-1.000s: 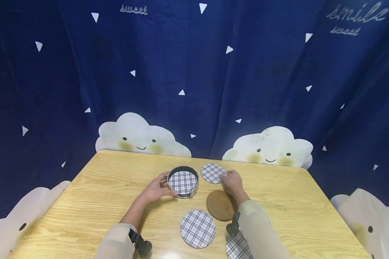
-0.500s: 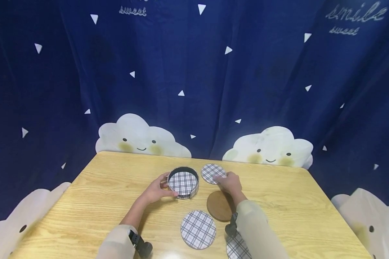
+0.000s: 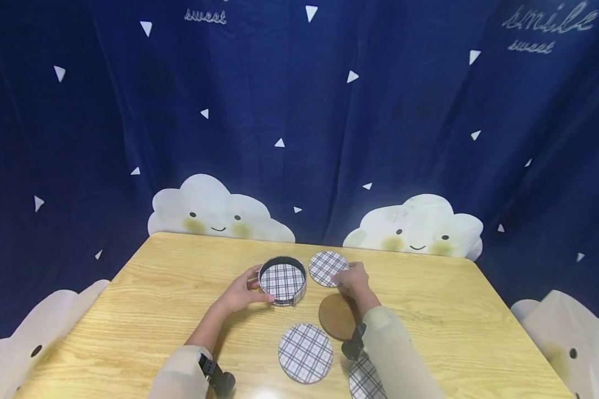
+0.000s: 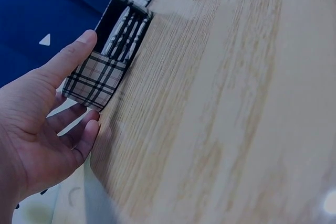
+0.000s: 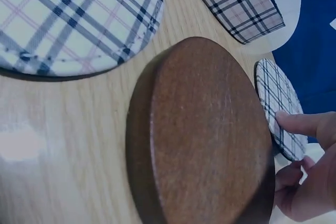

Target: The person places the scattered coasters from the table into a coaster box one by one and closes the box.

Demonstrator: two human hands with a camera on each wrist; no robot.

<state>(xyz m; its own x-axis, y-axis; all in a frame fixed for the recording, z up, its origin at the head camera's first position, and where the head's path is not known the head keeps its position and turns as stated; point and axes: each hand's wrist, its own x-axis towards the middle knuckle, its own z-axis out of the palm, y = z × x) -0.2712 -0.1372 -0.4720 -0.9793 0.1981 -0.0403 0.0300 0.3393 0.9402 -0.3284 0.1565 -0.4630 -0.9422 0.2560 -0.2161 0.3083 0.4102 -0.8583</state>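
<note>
My left hand (image 3: 242, 291) grips a round plaid coaster holder (image 4: 94, 80) from its left side, thumb at the rim and fingers round the outer wall. Several plaid coasters lie stacked inside it, seen through the slot in the left wrist view; the top coaster (image 3: 281, 281) faces up. To the right of the holder, my right hand (image 3: 355, 279) pinches a loose plaid coaster (image 3: 324, 266) at its near right edge. In the right wrist view the thumb lies on its checked face, with fingers at the edge behind. The coaster tilts up a little.
Just below my right hand lies a thick brown wooden disc (image 3: 337, 317). Nearer on the wooden table (image 3: 145, 310) are a plaid coaster (image 3: 305, 353) and another coaster (image 3: 365, 379) partly under my right sleeve. A dark blue curtain (image 3: 259, 111) hangs behind the table's far edge.
My right hand has slid its thumb further onto the loose coaster and now pinches it, and the coaster's near edge has tipped up slightly. My left hand and the holder stay put.
</note>
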